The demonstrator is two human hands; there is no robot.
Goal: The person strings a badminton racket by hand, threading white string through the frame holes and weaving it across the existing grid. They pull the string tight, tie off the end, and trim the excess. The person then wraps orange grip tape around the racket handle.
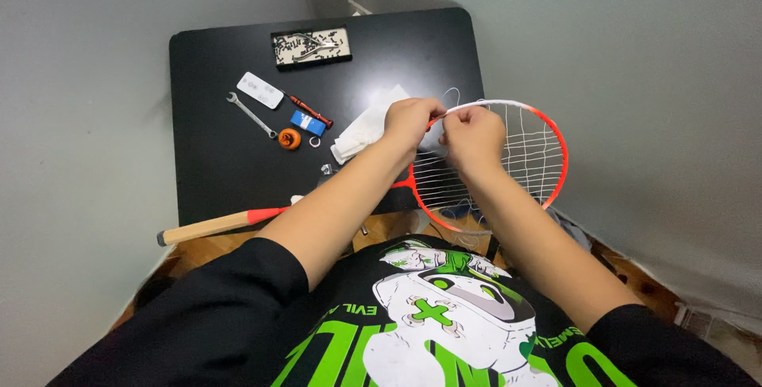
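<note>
Seen from my head camera, both hands, left hand [410, 119] and right hand [474, 134], pinch white string at the rim of an orange-and-white racket [548, 149] over the black tabletop [214, 173]. A wrench [251, 115], screwdriver [310, 111] and orange spool [290, 139] lie to the left.

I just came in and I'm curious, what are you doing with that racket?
A person is working on the strings of an orange and white racket that lies across a black table. Both hands are at the top edge of the frame: the left hand and the right hand pinch a thin white string there. The strings look only partly in place. Farther off on the table lie a wrench, a small screwdriver, an orange spool and a white cloth.
</note>
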